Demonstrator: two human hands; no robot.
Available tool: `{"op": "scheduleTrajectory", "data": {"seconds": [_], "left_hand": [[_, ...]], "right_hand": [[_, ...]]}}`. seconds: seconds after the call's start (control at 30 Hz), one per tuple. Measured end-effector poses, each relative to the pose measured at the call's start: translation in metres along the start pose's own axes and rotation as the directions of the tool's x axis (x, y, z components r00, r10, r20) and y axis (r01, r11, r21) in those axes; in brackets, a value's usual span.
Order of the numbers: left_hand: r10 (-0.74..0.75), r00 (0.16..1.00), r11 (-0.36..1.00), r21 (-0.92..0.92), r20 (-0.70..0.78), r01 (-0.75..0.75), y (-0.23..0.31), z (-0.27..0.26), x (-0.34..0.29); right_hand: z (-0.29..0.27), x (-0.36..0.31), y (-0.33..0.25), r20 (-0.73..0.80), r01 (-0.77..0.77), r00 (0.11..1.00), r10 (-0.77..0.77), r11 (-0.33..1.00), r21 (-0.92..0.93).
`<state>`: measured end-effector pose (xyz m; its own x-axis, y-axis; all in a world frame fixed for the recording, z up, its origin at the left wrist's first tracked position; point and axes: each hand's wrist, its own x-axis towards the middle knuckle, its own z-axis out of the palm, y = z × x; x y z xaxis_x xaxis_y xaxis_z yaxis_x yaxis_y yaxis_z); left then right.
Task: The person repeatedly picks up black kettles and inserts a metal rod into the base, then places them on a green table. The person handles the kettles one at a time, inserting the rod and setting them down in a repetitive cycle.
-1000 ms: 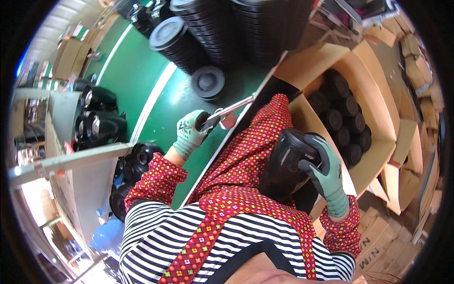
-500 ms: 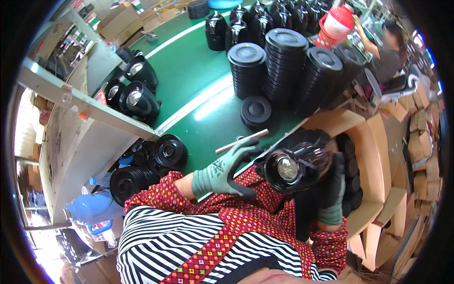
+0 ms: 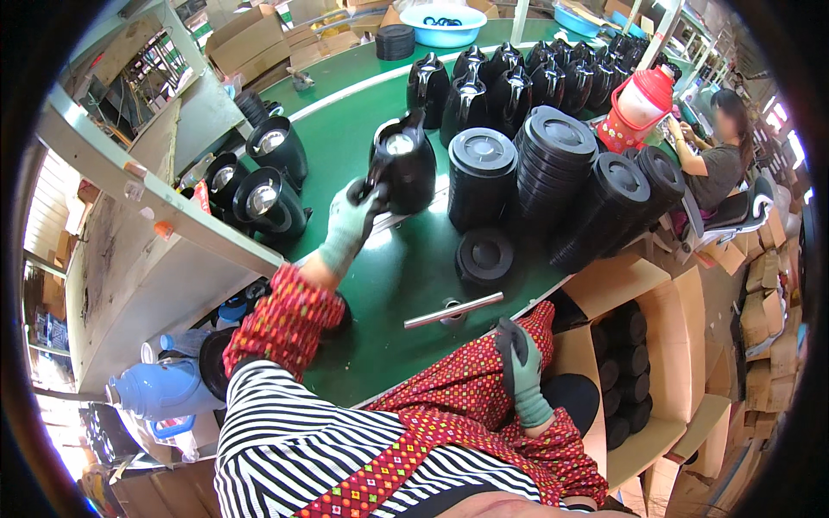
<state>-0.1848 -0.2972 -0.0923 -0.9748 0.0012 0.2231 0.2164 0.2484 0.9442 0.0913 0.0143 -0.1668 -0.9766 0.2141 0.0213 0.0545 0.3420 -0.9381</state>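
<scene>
My left hand (image 3: pixel 356 207), in a pale green glove with dark fingertips, reaches out over the green table. It grips a glossy black thermos jug (image 3: pixel 410 177) at its handle side. The jug is upright with its silvery round mouth upward; whether its base touches the table I cannot tell. My right hand (image 3: pixel 522 367), gloved the same way, is over my lap with fingers curled together and nothing visible in them. A metal rod (image 3: pixel 453 311) lies on the table between me and the jug. Beyond it is a short stack of round black lids (image 3: pixel 484 255).
Tall stacks of black lids (image 3: pixel 484 151) stand right of the jug, before rows of black jugs (image 3: pixel 466 104). More jugs (image 3: pixel 263 198) stand left by a metal post (image 3: pixel 164 203). An open carton (image 3: pixel 643 449) holds black parts at my right. A person (image 3: pixel 721 160) sits far right.
The black jug has gone from my lap, between both hands, to farther out over the table in my left hand. My right hand has let go and moved left, its fingers curled.
</scene>
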Motion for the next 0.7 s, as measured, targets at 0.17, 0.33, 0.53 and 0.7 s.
{"op": "scheduleTrajectory", "data": {"seconds": [0.17, 0.33, 0.53, 0.7], "left_hand": [[-0.124, 0.979, 0.991, -0.060, -0.160, 0.116, -0.033, 0.063, 0.103], [-0.109, 0.967, 0.978, 0.151, -0.230, 0.146, -0.077, 0.079, 0.135], [0.072, 0.851, 0.837, 0.495, -0.519, 0.231, -0.075, 0.022, 0.148], [0.073, 0.765, 0.484, 0.693, -0.640, 0.534, -0.127, -0.106, 0.204]], "right_hand": [[0.001, 0.001, -0.021, 0.011, 0.155, 0.988, -0.155, 0.982, -0.112], [0.002, 0.005, -0.027, 0.044, 0.229, 0.973, -0.225, 0.957, -0.179], [0.005, 0.006, -0.020, 0.061, 0.258, 0.966, -0.250, 0.940, -0.222], [0.008, 0.007, -0.022, 0.117, 0.303, 0.952, -0.282, 0.920, -0.249]]}}
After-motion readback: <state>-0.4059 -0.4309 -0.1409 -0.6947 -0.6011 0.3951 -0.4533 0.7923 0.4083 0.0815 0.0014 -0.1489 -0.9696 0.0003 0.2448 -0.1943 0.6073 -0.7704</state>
